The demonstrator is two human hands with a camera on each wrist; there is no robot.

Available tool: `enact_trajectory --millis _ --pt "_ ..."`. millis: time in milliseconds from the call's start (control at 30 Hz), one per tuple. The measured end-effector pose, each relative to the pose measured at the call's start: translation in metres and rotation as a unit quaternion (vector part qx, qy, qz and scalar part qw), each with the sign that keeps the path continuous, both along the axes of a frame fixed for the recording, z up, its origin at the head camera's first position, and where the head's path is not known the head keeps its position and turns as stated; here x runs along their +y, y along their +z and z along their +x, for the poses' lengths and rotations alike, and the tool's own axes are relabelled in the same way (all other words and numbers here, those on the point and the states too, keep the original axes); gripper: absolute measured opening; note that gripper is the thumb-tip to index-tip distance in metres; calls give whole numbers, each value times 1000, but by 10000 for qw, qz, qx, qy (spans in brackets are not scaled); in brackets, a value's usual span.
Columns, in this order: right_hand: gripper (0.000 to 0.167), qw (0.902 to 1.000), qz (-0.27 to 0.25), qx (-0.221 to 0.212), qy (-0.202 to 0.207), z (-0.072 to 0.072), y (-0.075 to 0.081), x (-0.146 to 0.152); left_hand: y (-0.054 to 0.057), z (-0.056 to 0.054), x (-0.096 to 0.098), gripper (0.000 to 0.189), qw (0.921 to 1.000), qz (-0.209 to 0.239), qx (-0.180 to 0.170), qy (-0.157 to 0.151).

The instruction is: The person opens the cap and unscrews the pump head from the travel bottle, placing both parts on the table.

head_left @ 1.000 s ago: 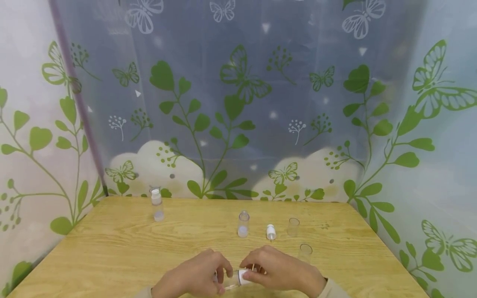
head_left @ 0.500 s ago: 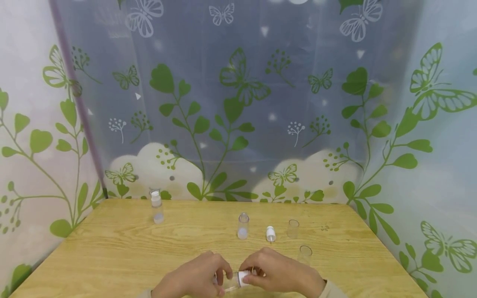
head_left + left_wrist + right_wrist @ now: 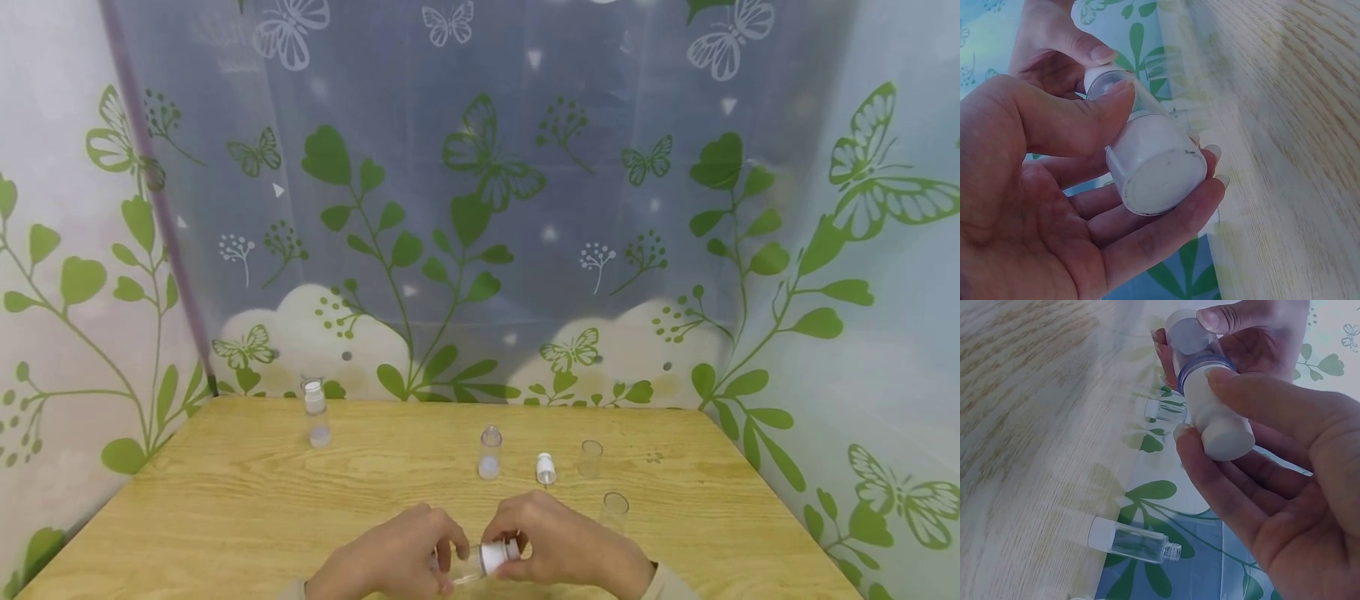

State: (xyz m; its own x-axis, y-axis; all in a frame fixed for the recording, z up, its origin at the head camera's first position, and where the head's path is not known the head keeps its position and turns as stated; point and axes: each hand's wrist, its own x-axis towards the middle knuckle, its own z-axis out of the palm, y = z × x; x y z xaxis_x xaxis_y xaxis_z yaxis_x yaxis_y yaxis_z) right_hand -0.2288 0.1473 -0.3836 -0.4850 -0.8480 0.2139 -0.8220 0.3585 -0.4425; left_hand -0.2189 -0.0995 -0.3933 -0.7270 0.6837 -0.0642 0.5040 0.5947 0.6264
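Note:
Low at the front of the table, both hands hold a small clear pump bottle [image 3: 467,568] lying sideways. My left hand [image 3: 397,550] grips its bottom end; the left wrist view shows the white base [image 3: 1160,172] between thumb and fingers. At the other end, my right hand [image 3: 566,537] pinches the white pump top [image 3: 497,556] with thumb and fingertips. The right wrist view shows that top [image 3: 1213,403] seated against the bottle's dark-rimmed shoulder [image 3: 1207,361]. Part of the clear body is hidden by the left fingers.
On the wooden table [image 3: 225,508] stand a bottle with a white pump [image 3: 316,414] at back left and a bottle without a pump [image 3: 490,454]. A loose white pump [image 3: 545,468] and two clear caps [image 3: 591,458] are to the right. A patterned curtain [image 3: 450,250] hangs behind.
My right fingers and thumb have shifted on the pump top, so more of its white part shows. The left hand keeps its grip on the bottle.

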Motion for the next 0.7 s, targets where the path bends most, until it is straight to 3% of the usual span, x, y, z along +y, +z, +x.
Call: enact_trajectory --millis 333,700 --pt "17 9999 68 51 -56 -1 0 0 1 1 -1 25 10000 -7 35 5" --pt "21 9992 -11 -337 -207 -3 -2 2 0 3 0 27 9998 -21 192 29"
